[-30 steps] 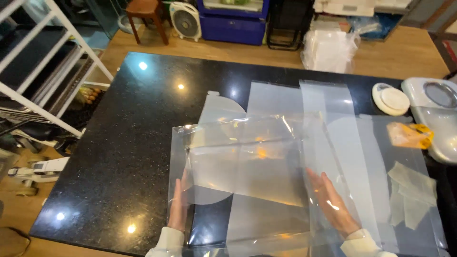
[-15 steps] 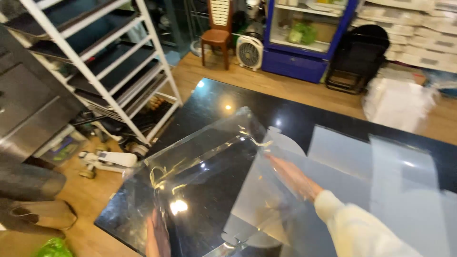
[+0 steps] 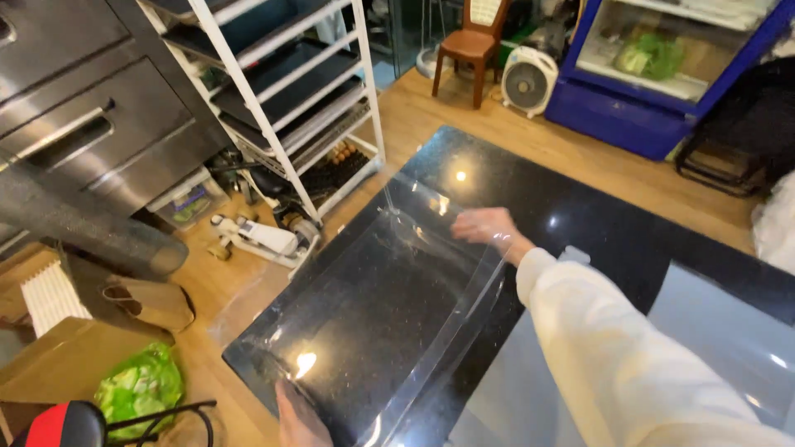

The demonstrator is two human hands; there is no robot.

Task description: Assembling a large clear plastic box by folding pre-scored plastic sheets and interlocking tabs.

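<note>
Here, a black stone counter meets wooden flooring.

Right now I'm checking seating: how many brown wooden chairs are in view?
1. The brown wooden chair stands on the wood floor at the top, left of the white fan; others may be hidden outside the frame.

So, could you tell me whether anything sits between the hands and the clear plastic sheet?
Nothing visible does: the right hand rests on the clear plastic sheet at its far edge, the left hand at its near edge.
</note>
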